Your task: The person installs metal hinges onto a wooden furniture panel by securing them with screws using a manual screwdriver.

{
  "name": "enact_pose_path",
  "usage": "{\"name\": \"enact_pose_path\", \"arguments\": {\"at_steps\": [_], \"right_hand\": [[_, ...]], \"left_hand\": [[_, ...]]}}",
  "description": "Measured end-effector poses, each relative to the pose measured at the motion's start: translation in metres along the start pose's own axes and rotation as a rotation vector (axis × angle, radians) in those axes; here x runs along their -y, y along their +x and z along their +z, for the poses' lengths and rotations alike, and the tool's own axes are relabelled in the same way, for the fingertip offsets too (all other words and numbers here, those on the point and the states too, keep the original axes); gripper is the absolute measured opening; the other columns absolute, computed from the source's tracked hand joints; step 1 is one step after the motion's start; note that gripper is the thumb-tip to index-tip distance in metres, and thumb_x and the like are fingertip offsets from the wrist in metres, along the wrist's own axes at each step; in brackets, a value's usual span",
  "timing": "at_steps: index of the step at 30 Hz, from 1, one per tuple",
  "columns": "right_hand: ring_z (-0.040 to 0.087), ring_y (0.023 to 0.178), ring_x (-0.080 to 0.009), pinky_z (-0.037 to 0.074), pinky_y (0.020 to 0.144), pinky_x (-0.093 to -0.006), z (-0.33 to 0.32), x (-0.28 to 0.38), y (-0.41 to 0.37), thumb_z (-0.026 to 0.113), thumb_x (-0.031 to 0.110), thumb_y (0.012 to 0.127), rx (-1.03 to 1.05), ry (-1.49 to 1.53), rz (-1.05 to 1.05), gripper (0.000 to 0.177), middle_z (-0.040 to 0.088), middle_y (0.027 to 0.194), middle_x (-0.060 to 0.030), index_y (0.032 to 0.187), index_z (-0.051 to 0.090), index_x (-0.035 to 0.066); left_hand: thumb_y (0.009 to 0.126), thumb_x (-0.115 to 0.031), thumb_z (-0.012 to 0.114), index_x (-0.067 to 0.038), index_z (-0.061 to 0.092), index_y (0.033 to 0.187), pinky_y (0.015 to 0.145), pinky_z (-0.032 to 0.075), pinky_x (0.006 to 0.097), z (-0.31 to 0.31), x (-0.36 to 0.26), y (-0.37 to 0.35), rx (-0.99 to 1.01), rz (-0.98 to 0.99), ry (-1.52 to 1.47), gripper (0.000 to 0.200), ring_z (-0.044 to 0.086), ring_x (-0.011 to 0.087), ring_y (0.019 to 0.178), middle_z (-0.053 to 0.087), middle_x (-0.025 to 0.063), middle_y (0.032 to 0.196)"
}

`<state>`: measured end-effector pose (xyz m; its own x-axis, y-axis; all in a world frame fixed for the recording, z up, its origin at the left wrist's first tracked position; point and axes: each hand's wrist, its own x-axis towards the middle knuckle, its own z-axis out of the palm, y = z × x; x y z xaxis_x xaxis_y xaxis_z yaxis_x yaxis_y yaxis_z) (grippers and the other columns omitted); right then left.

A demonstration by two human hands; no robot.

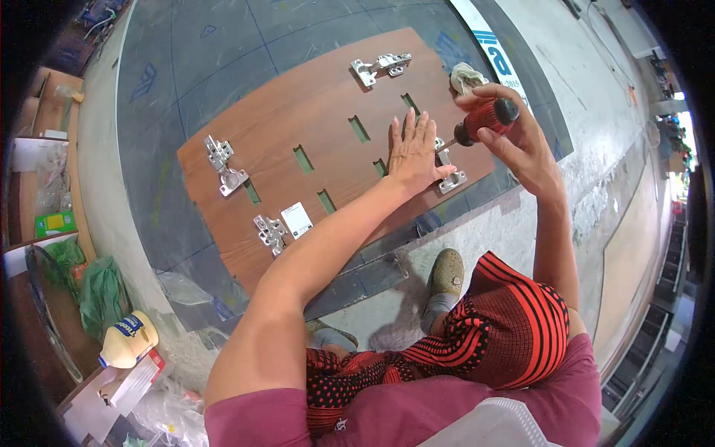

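A brown wooden panel [261, 141] with several slots cut through it lies flat in front of me. My right hand [525, 145] grips the red and black handle of a screwdriver [488, 121]. Its shaft points down at a metal hinge [452, 179] on the panel's right edge. My left hand [413, 153] rests flat on the panel, fingers spread, the thumb reaching to that hinge and covering part of it. More hinges lie on the panel: one at the far edge [380, 68], one at the left [225, 165] and one at the near left [270, 234].
A white label [296, 220] is on the panel. Dark sheeting [223, 52] lies under it, and a crumpled cloth [467, 77] sits by its far right corner. At left stand wooden shelving [56, 112], a green bag [104, 294] and a glue bottle [128, 340].
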<state>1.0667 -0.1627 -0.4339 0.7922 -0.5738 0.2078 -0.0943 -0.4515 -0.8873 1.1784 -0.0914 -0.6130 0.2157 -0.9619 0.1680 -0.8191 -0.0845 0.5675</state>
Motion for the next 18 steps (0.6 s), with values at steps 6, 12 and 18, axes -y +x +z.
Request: {"name": "enact_pose_path", "arguments": {"at_steps": [6,12,18], "right_hand": [[0.058,0.098,-0.0145,0.044,0.089,-0.0313,0.0,0.001,0.001,0.071,0.025,0.082,-0.064,-0.195,0.139,0.043,0.06,0.105,-0.0061,0.117,0.053,0.008],[0.057,0.099,-0.0152,0.047,0.085,-0.0295,-0.002,-0.008,0.002,0.071,0.027,0.083,0.018,0.215,0.075,0.047,0.06,0.102,-0.0074,0.12,0.05,0.006],[0.055,0.105,-0.0173,0.045,0.092,-0.033,-0.003,-0.006,0.003,0.067,0.023,0.085,0.042,-0.114,0.156,0.047,0.059,0.109,-0.008,0.124,0.047,0.006]], "left_hand": [[0.071,-0.057,0.067,0.005,0.03,0.138,0.111,0.004,0.0571,-0.001,0.0,0.001,0.008,0.012,0.003,0.099,0.013,0.0402,0.14,0.027,0.0241,0.146],[0.071,-0.058,0.066,0.006,0.03,0.138,0.111,0.005,0.0572,0.004,0.003,0.0,-0.019,0.023,-0.008,0.1,0.014,0.0401,0.14,0.026,0.0241,0.146],[0.072,-0.059,0.066,0.006,0.03,0.138,0.111,0.005,0.0571,0.004,0.003,0.0,-0.015,0.027,0.002,0.1,0.014,0.04,0.14,0.026,0.0241,0.147]]}}
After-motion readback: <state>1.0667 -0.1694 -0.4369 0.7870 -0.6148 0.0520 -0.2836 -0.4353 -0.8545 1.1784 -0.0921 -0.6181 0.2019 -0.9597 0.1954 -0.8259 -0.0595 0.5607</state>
